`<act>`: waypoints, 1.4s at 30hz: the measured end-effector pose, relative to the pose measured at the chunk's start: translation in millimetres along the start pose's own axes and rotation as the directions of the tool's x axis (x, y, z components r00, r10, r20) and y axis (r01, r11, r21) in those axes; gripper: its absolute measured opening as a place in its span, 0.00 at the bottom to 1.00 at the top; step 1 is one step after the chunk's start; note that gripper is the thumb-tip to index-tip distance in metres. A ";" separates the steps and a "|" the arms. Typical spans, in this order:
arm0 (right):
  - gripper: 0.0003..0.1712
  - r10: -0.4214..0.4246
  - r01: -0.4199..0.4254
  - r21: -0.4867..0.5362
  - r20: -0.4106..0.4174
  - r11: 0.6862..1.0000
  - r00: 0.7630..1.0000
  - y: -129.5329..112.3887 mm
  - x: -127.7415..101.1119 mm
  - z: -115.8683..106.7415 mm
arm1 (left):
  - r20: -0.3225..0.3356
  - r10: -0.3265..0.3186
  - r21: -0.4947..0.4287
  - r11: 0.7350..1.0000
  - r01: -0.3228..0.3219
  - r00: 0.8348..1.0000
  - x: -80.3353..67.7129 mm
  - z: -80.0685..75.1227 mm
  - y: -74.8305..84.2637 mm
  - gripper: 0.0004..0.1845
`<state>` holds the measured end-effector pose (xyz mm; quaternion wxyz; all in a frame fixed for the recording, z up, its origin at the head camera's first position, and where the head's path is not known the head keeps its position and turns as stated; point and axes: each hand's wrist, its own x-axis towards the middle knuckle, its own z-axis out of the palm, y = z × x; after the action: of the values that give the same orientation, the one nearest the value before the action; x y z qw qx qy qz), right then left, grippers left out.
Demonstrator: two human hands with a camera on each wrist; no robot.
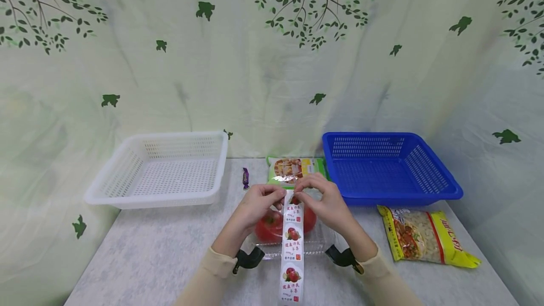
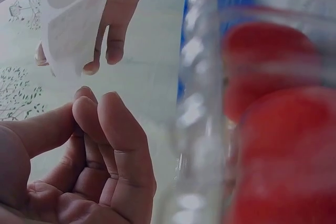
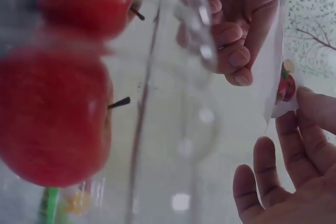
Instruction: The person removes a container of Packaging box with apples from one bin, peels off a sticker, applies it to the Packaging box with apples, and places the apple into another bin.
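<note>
Label strip (image 1: pixel 293 249) pinched at its far end by left hand (image 1: pixel 260 202) and right hand (image 1: pixel 321 200) alike, long axis trailing toward the body over the apple box (image 1: pixel 289 235) on the table (image 1: pixel 161 249).

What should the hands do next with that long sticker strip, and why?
Probably peel one sticker off the top of the sticker strip. Both the left hand and the right hand pinch its top end, right above the clear box of apples, and the strip hangs loose down toward the table.
</note>
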<state>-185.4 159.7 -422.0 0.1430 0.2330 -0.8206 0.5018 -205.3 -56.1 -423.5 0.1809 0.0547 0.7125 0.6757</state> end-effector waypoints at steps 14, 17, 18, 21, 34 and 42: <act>0.03 0.070 -0.079 0.118 0.077 0.990 0.995 -11.0 -2.5 -12.5 | -0.088 0.054 -0.004 0.998 -0.055 0.995 3.0 -5.2 0.2 0.12; 0.04 0.096 -0.110 0.171 0.089 0.979 0.991 -13.1 -2.8 -15.1 | -0.111 0.064 0.004 0.998 -0.064 0.992 3.9 -8.4 -0.3 0.12; 0.04 0.102 -0.117 0.185 0.090 0.976 0.991 -13.6 -2.9 -15.7 | -0.117 0.067 0.008 0.998 -0.067 0.991 3.7 -9.7 -0.2 0.13; 0.04 0.113 -0.131 0.212 0.091 0.968 0.989 -13.5 -3.0 -17.0 | -0.124 0.071 0.009 0.997 -0.071 0.990 3.8 -13.9 0.7 0.14; 0.08 0.237 -0.357 0.444 0.304 0.822 0.923 -4.0 -1.5 -12.8 | -0.128 0.096 0.019 0.995 -0.095 0.987 -0.7 -21.0 8.3 0.14; 0.13 0.263 -0.409 0.478 0.344 0.777 0.901 0.7 -1.1 -0.3 | -0.152 0.117 0.022 0.993 -0.115 0.981 -0.7 -12.2 6.8 0.13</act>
<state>-184.8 160.5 -422.9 -0.1288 0.1754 -0.6858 0.6945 -209.7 -67.3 -416.5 0.0856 0.0456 0.7244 0.6825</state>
